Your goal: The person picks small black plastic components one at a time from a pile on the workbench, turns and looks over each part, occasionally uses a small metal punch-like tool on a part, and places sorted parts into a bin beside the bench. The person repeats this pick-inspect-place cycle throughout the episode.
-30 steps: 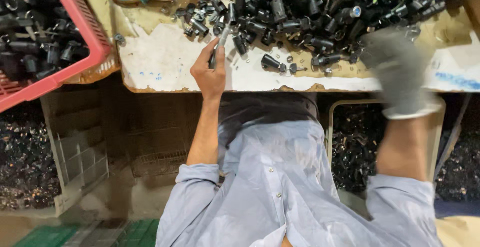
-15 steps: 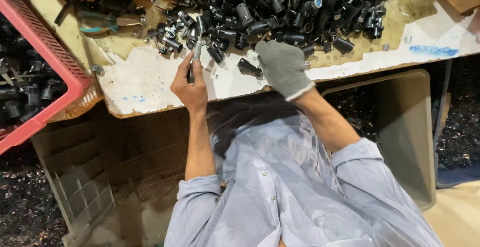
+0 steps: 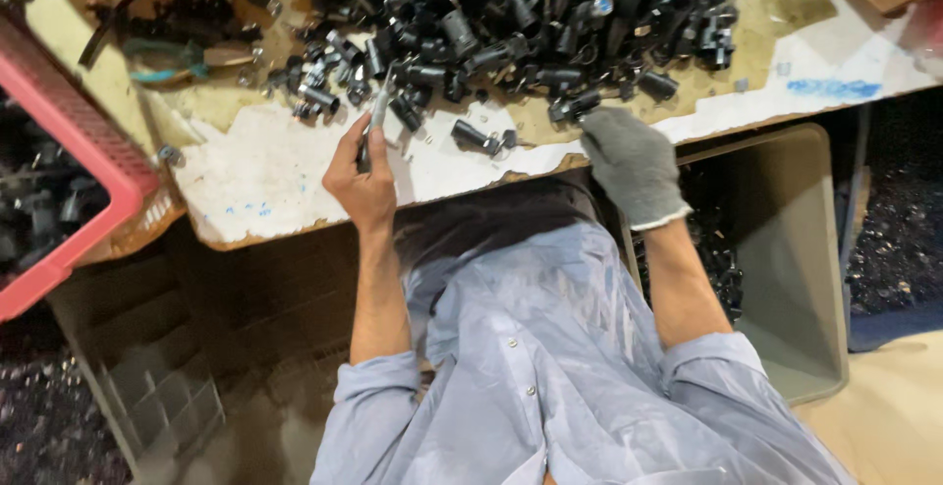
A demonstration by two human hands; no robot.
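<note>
At the near edge of the tabletop (image 3: pixel 295 166), two hands are working the fringe of a big heap of black parts (image 3: pixel 530 14). The bare left hand (image 3: pixel 361 179) is clenched around a slim metal tool (image 3: pixel 374 124), its long axis running from about six o'clock up to twelve, tip pointing into the pile. The gloved right hand (image 3: pixel 629 161) sits over at three o'clock from it, fingers (image 3: pixel 592 130) curled down at the table edge, and I can't tell whether they're pinching anything or just resting. Between the two hands lies a loose black cylindrical part (image 3: pixel 470 134), lying roughly along the ten-to-four line, apart from the heap. It sits at about two o'clock from the left hand and nine o'clock from the gloved fingers, a touch nearer the tool tip. Another small black part (image 3: pixel 573 107) lies just beyond the gloved fingers at eleven o'clock. A red crate (image 3: pixel 83 156) hangs off the far left; a grey bin (image 3: pixel 786 279) stands below on the right.
</note>
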